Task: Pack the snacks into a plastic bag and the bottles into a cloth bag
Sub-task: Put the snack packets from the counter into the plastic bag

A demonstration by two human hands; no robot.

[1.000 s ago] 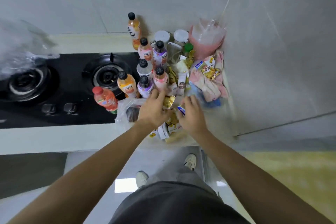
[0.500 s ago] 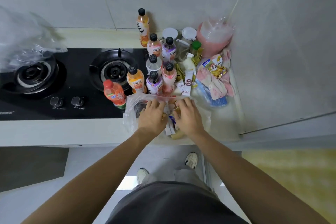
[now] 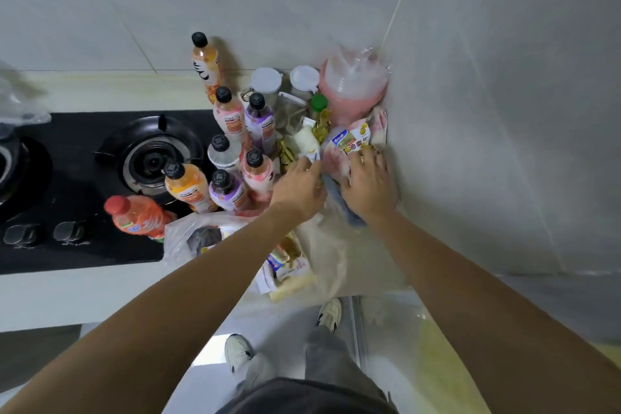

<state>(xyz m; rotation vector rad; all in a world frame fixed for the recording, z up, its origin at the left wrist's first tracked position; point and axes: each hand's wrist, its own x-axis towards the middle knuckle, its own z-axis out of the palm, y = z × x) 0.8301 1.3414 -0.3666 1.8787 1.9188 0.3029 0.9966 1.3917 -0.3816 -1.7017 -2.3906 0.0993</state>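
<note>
Several drink bottles (image 3: 232, 144) stand clustered beside the gas burner. A clear plastic bag (image 3: 188, 235) lies at the counter's front edge with snack packets (image 3: 285, 267) inside. More snacks lie near the corner on pink cloth (image 3: 379, 121). My left hand (image 3: 299, 186) reaches over the bag and pinches a small white snack packet (image 3: 312, 155). My right hand (image 3: 368, 181) lies with bent fingers on the lower edge of a white and yellow snack packet (image 3: 351, 139); whether it grips the packet is hidden.
A black gas hob (image 3: 84, 178) fills the counter's left, with a burner (image 3: 151, 158) and knobs (image 3: 67, 230). Two white-lidded jars (image 3: 267, 81) and a bagged stack of pink cups (image 3: 353, 84) stand in the corner. Tiled walls close the back and right.
Both hands have left the plastic bag's mouth and moved up and right to the loose snacks by the corner. The snacks dropped earlier stay in the bag.
</note>
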